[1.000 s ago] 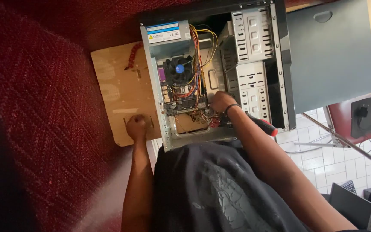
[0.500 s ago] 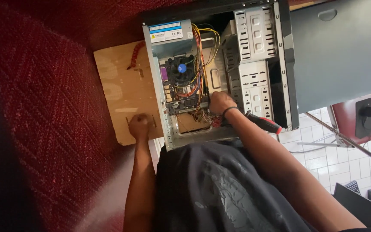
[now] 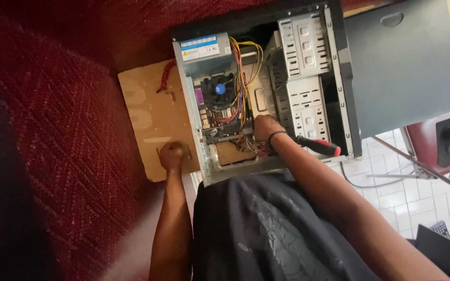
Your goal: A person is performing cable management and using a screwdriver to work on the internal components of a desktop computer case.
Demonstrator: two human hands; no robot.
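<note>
An open computer case (image 3: 342,104) lies on its side in front of me. My right hand (image 3: 265,128), with a dark band on its wrist, reaches inside to the lower edge of the motherboard (image 3: 220,112), beside a bundle of coloured wires (image 3: 239,104). Its fingers are curled and their tips are hidden. My left hand (image 3: 172,155) is a closed fist resting on a sheet of brown cardboard (image 3: 147,114) left of the case. A screwdriver (image 3: 319,145) with a red and black handle lies on the case edge by my right forearm.
A grey side panel (image 3: 404,67) lies right of the case. The power supply (image 3: 204,52) and the drive cage (image 3: 303,67) fill the far end. Red carpet (image 3: 63,130) lies on the left, white floor tiles (image 3: 407,203) on the right, with a red chair (image 3: 444,140).
</note>
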